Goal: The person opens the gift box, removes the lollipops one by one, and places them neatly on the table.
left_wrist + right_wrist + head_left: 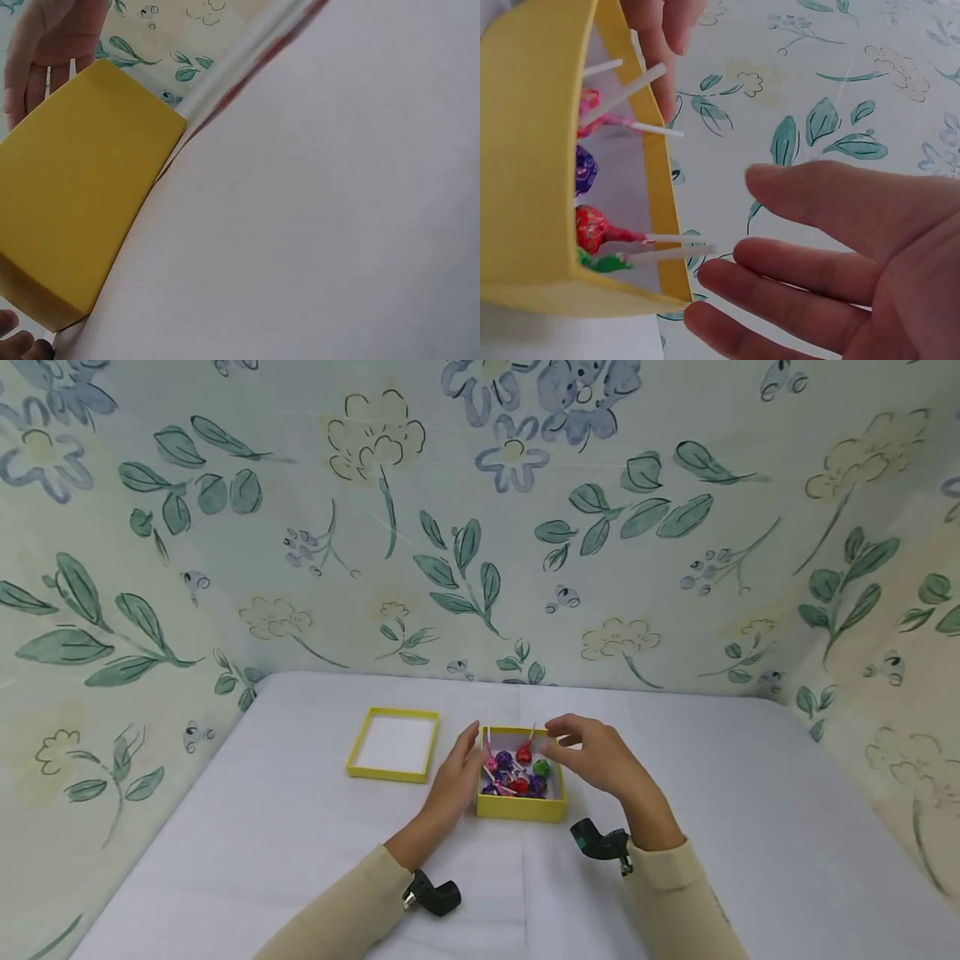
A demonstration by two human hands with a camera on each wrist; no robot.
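Observation:
A yellow box (521,810) with a pale inside holds several lollipops in red, purple, pink and green wrappers. A red lollipop (524,753) leans with its white stick up near the back wall; a green lollipop (542,767) lies at the right. My left hand (452,777) rests along the box's left side, fingers extended. In the right wrist view, fingers of that left hand (660,45) show beyond the box rim. Over the right edge hovers my right hand (592,753), its fingers loosely bent and holding nothing. The right wrist view shows its fingertips beside the lollipop sticks.
To the left of the box lies a yellow-rimmed lid (390,774) with its white inside up. Both stand on a white-covered table (262,827). A flower-patterned cloth (450,485) hangs behind. Each wrist wears a black camera (600,842).

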